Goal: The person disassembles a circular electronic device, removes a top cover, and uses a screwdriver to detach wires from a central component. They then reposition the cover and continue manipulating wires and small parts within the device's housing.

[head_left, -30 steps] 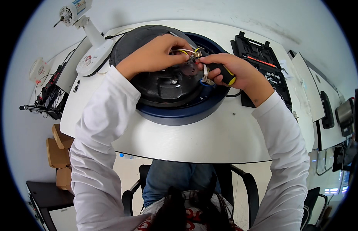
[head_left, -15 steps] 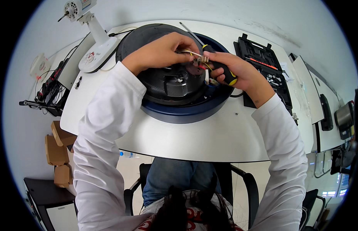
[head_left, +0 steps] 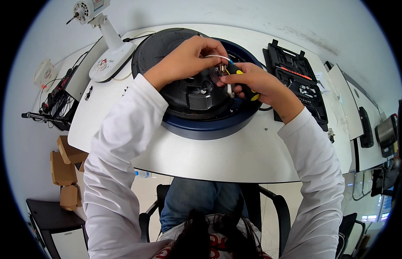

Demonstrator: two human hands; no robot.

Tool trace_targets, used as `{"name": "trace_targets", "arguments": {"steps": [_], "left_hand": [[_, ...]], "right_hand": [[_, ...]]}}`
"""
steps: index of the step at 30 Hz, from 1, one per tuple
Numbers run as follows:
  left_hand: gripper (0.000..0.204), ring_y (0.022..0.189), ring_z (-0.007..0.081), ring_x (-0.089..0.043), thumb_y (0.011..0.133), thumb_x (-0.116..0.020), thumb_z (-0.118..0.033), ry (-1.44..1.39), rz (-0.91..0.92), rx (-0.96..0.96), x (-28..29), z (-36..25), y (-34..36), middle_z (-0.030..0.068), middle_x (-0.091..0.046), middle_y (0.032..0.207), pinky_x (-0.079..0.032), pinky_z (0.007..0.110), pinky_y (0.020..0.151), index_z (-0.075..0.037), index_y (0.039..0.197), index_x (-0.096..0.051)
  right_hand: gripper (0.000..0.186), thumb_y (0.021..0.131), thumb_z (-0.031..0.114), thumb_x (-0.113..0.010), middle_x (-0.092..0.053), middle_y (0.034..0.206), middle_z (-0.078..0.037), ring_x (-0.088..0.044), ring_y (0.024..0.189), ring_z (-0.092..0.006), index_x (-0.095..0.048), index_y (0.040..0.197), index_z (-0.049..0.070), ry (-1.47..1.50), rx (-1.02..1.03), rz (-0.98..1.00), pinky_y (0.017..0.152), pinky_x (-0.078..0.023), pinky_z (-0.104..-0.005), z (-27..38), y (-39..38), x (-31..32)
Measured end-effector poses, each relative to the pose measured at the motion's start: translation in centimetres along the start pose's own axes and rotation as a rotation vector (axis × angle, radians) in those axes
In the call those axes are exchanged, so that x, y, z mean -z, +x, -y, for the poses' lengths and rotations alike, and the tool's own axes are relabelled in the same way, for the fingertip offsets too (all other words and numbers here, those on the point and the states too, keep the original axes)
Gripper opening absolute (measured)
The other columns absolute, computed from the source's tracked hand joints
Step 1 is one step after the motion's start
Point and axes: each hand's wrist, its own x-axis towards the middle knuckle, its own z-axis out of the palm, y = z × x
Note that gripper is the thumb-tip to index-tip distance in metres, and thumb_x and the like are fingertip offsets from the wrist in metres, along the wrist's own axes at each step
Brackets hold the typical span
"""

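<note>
My left hand [head_left: 196, 56] is closed over a white wire [head_left: 216, 56] beside a small brass-coloured metal fitting [head_left: 222, 67]; its fingertips are partly hidden. My right hand [head_left: 263, 86] grips a black-and-yellow screwdriver [head_left: 233, 69], thumb reaching toward the fitting; the blade is hidden. Both hands are above a round black part [head_left: 157, 52] with moulded recesses, resting tilted in a larger dark blue round housing [head_left: 205, 133]. More short wires and a white connector [head_left: 230, 90] hang just below the fingers.
A white desk [head_left: 179, 159] holds a white motor on a stand [head_left: 105, 69] at back left, an open black tool case [head_left: 291, 64] at right and small loose hardware. Side desks carry cables and dark equipment [head_left: 366, 125]. Cardboard boxes [head_left: 62, 168] lie lower left; a chair [head_left: 278, 207] is beneath me.
My right hand has shifted slightly down and its thumb has moved toward the fitting. The screwdriver's blade, seen pointing up-left half a second ago, is now hidden. The left hand stays pinched near the wires.
</note>
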Motion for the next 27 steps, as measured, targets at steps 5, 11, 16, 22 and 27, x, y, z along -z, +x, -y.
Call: {"name": "trace_targets", "arguments": {"steps": [5,11,16,22,27], "left_hand": [[0.013,0.082,0.0083,-0.057,0.088,-0.056,-0.010,-0.001,-0.052,0.004,-0.5,0.1,0.2,0.0024,-0.063,0.086,-0.045,0.023,0.079,0.001,0.094,-0.061],[0.015,0.085,0.0085,-0.057,0.087,-0.057,-0.008,0.067,-0.082,-0.017,-0.3,0.0,-0.2,0.0034,-0.063,0.092,-0.044,0.023,0.080,0.000,0.099,-0.061],[0.024,0.090,0.0094,-0.056,0.084,-0.058,-0.004,0.049,-0.113,-0.020,-0.1,-0.2,-0.5,0.0050,-0.061,0.099,-0.043,0.023,0.082,-0.001,0.108,-0.057],[0.024,0.088,0.0088,-0.056,0.082,-0.058,0.000,0.010,-0.078,0.001,0.2,0.4,-0.7,0.0044,-0.061,0.098,-0.044,0.023,0.081,0.000,0.107,-0.057],[0.021,0.085,0.0088,-0.057,0.082,-0.059,-0.002,0.059,-0.071,-0.007,0.1,0.4,-0.6,0.0035,-0.062,0.094,-0.045,0.023,0.078,-0.001,0.104,-0.059]], "right_hand": [[0.022,0.078,0.014,-0.069,-0.064,0.079,-0.003,-0.048,0.056,-0.0040,-0.059,0.092,0.001,-0.077,-0.017,-0.074,0.047,-0.042,-0.0182,0.1,0.4,-0.6],[0.019,0.079,0.011,-0.067,-0.058,0.067,-0.002,-0.048,0.053,-0.0055,-0.058,0.090,-0.001,0.109,-0.012,-0.138,0.045,-0.042,-0.0188,-0.2,0.5,-0.2],[0.010,0.084,0.006,-0.059,-0.054,0.066,-0.002,-0.052,0.055,-0.0059,-0.058,0.089,-0.002,0.418,-0.045,-0.139,0.045,-0.043,-0.0167,0.0,-0.3,0.8],[0.013,0.087,0.004,-0.055,-0.056,0.074,-0.004,-0.054,0.061,-0.0056,-0.056,0.096,-0.005,0.740,-0.077,-0.185,0.046,-0.046,-0.0146,-0.2,-0.5,1.3],[0.026,0.083,0.008,-0.062,-0.058,0.076,-0.003,-0.054,0.062,-0.0064,-0.054,0.103,-0.005,0.422,0.058,-0.276,0.050,-0.045,-0.0174,-0.7,-0.2,1.2]]}}
